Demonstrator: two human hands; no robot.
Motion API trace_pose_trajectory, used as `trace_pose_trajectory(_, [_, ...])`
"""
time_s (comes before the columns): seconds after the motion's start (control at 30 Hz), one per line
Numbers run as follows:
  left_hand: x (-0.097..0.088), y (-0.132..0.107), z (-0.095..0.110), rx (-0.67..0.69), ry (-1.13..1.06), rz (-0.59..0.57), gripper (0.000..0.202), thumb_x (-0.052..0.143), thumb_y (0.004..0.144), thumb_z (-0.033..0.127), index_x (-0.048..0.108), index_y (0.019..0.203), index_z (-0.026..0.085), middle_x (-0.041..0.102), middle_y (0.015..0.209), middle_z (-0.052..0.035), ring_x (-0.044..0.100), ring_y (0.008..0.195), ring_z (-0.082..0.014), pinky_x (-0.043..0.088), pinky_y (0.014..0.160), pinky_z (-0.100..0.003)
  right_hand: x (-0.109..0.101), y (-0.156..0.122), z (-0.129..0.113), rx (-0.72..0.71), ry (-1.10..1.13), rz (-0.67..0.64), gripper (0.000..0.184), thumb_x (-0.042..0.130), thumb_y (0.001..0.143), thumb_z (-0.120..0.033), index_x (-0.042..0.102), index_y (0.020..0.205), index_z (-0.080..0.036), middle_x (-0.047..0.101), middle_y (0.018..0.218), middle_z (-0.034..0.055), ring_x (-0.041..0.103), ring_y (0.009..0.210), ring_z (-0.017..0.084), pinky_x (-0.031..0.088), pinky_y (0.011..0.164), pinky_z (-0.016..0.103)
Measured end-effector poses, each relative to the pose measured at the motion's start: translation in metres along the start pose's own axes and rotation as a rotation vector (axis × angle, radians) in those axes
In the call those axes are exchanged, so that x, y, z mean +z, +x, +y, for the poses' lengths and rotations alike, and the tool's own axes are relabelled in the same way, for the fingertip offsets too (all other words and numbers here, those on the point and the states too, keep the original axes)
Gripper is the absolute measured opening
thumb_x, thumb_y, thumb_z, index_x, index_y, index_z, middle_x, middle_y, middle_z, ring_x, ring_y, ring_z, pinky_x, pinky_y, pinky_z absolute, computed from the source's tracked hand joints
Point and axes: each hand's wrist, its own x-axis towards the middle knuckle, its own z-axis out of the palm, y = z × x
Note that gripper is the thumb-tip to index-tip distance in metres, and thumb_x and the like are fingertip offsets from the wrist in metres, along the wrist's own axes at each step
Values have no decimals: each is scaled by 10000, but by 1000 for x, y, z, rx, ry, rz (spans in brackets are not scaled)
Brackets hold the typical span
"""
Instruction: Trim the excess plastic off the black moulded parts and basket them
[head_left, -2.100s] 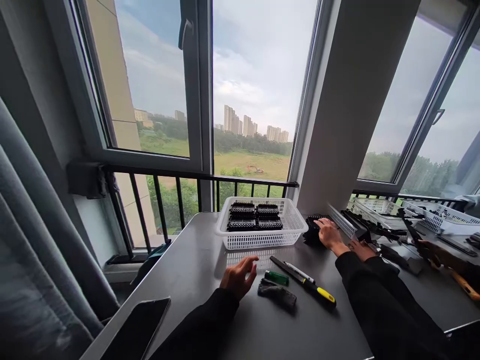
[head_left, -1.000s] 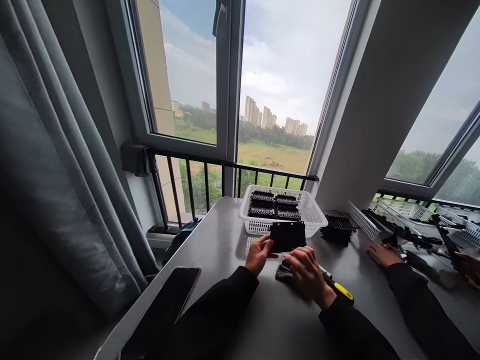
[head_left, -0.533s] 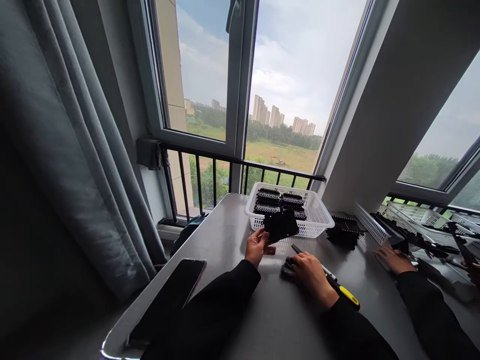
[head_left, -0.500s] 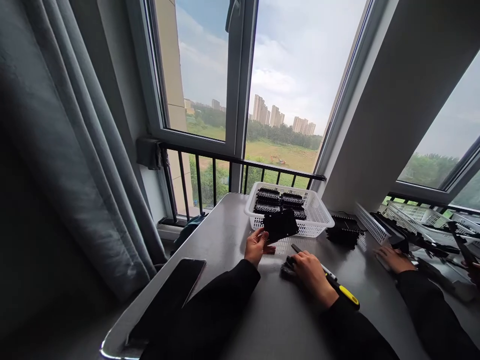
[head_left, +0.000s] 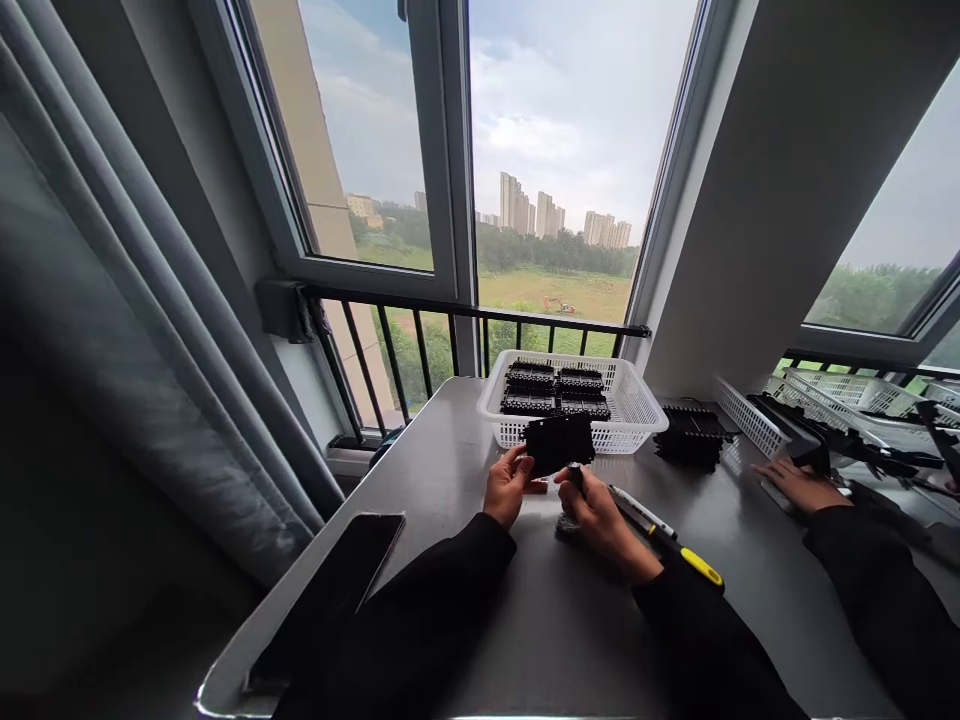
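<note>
My left hand [head_left: 507, 488] grips a flat black plastic plate [head_left: 559, 443] by its left edge, tilted up in front of the white basket. My right hand [head_left: 602, 512] is closed near the plate's lower right corner, with a small dark piece [head_left: 574, 474] showing between thumb and fingers; its kind is unclear. A dark grey, crumpled lump [head_left: 567, 527] lies on the table under that hand, partly hidden. Beside the right wrist are a white pen [head_left: 652, 518] and a tool with a black and yellow handle [head_left: 701, 567].
The white basket [head_left: 637, 437] holds several black ribbed parts [head_left: 529, 402]. To its right is a stack of similar parts [head_left: 691, 437]. A phone [head_left: 337, 590] lies at left, and a small red object [head_left: 535, 487] behind my hands. A co-worker's hand [head_left: 802, 487] rests at right.
My right hand has risen off the crumpled lump and turned, now holding a small dark piece near the plate. The left hand still holds the plate. The view has shifted slightly.
</note>
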Motion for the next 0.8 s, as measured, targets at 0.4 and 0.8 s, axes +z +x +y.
trace_pose_trajectory(0.4, [9,-10,0,29,36,-113,552,761,675,493,621,1062,125,692,750,-31,670,656,-182,599,601,-322,12,-9,4,98,337,5,450,592,795,-648,473,799,-213,364,472,-109,296,352,62,285,363,203])
trace_pose_trajectory(0.8, [15,-17,-2,25,102,-206,454,740,697,415,597,1035,148,723,836,-66,696,752,-208,583,685,-341,11,-12,-10,396,704,-75,509,518,784,-682,499,673,-185,383,564,-47,287,478,75,209,454,213])
